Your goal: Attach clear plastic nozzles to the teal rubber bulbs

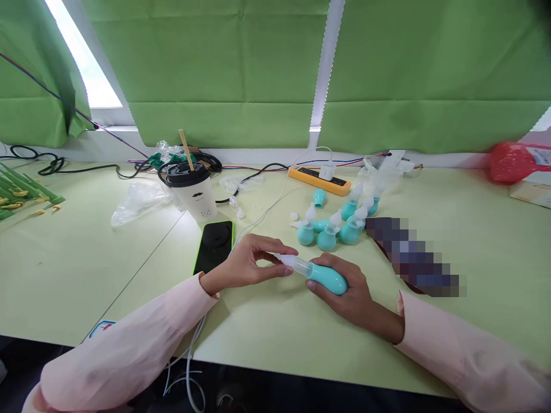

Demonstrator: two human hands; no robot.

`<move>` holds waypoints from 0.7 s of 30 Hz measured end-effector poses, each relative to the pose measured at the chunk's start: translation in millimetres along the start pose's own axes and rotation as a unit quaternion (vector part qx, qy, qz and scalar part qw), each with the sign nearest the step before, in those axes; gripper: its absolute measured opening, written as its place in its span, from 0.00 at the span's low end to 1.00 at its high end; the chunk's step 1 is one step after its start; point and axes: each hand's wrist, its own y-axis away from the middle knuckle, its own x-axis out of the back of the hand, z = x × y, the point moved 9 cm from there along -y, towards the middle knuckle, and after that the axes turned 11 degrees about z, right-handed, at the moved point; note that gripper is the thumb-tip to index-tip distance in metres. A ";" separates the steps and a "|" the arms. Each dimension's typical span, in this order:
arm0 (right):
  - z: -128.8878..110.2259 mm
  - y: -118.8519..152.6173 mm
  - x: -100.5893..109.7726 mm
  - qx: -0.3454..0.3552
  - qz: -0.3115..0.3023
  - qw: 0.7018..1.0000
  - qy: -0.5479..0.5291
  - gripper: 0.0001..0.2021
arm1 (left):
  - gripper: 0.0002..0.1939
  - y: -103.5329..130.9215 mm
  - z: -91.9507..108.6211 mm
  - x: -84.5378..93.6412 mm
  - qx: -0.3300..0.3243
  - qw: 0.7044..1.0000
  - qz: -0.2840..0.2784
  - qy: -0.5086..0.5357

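A nasal aspirator with a teal squeeze bulb [329, 279] is held between both hands above the table's front part. My right hand [350, 289] wraps round the bulb. With thumb and fingertips, my left hand [249, 261] pinches the white tip [287, 260] at the other end; a clear collar [303, 267] shows between tip and bulb. Just beyond my hands stand several similar aspirators [327, 238] with teal bulbs and whitish tips, in a loose group. A separate teal bulb [319, 198] and a small white piece [294, 216] lie near them.
A lidded paper cup [196, 195] with a straw stands behind a phone [214, 246] at left. A white cable runs to an orange power strip [321, 180]. Plastic bags [142, 201] lie farther left. A pixelated dark object [408, 255] lies right; a red package [516, 162] sits beyond.
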 end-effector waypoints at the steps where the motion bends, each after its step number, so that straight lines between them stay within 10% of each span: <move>1: 2.5 -0.4 -1.8 -0.020 -0.006 1.000 -0.006 0.09 | 0.13 -1.3 1.7 -0.3 0.002 1.000 0.004 -0.007; 4: 14.6 1.2 -9.2 -0.105 -0.036 0.992 -0.052 0.16 | 0.14 -13.4 5.5 10.8 0.014 0.999 0.031 -0.034; 11: 33.0 9.3 -19.9 -0.238 -0.065 0.958 -0.143 0.20 | 0.11 -63.1 5.2 96.3 -0.018 0.970 0.214 -0.116; 21: 28.2 8.0 -19.4 -0.215 -0.060 0.965 -0.139 0.13 | 0.08 -84.7 -46.4 67.8 0.019 0.988 0.017 -0.153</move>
